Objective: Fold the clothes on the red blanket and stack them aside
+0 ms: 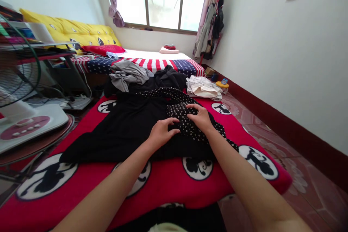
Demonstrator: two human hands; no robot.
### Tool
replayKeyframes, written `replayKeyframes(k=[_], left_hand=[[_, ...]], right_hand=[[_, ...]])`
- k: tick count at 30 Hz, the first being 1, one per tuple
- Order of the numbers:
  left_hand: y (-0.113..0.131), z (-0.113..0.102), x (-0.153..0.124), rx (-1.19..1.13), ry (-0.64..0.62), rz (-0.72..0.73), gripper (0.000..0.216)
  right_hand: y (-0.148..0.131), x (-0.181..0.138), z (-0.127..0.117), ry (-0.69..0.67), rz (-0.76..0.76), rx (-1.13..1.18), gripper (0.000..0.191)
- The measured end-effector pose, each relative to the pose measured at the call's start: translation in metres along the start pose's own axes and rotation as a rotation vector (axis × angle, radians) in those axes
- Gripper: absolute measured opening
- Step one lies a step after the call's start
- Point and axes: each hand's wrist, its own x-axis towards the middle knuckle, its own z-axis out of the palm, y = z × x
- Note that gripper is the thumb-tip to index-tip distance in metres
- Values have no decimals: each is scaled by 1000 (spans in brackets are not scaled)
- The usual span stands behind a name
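A black garment (114, 127) lies spread flat, its right part covered by black cloth with white dots (181, 121). My left hand (162, 132) is at the left edge of the dotted cloth, thumb and fingers apart and curved. Over the right side of the dotted cloth is my right hand (200, 117), its fingers also bent and apart. Neither hand has cloth visibly pinched in it; whether the fingertips touch the fabric I cannot tell. A dotted strip runs along the garment's far edge, and another reaches out to the lower right.
Under the garment is a red blanket (168, 181) with white round patterns. Grey clothes (129, 74), dark clothes (170, 78) and a pile of white clothes (203, 87) lie at its far end. A fan (27, 123) stands left, a bed (154, 63) behind, a wall (285, 61) right.
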Motion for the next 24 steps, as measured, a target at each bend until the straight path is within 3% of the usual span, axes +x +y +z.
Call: replayKeyframes(k=[2, 5, 8, 11, 14, 17, 20, 24], left_hand=[[-4, 3, 3, 81, 36, 1, 36], [-11, 9, 2, 248, 27, 23, 35], [-12, 8, -5, 321, 95, 94, 44], [-8, -3, -26, 272, 90, 225, 34], [-6, -20, -55, 181, -96, 327, 19], [-13, -37, -83, 209, -201, 353, 28], [-23, -46, -98, 282, -172, 354, 32], [-32, -51, -98, 370, -130, 408, 37]], right_hand=[[6, 8, -3, 52, -27, -27, 36], [23, 13, -5, -17, 103, -146, 40], [37, 6, -17, -38, 183, -176, 43], [39, -20, -49, -25, 200, -185, 30], [36, -63, -90, -114, 201, -220, 19], [39, -107, -119, -228, 274, -203, 24], [47, -137, -127, -253, 327, -166, 33], [50, -146, -121, -182, 322, -100, 28]])
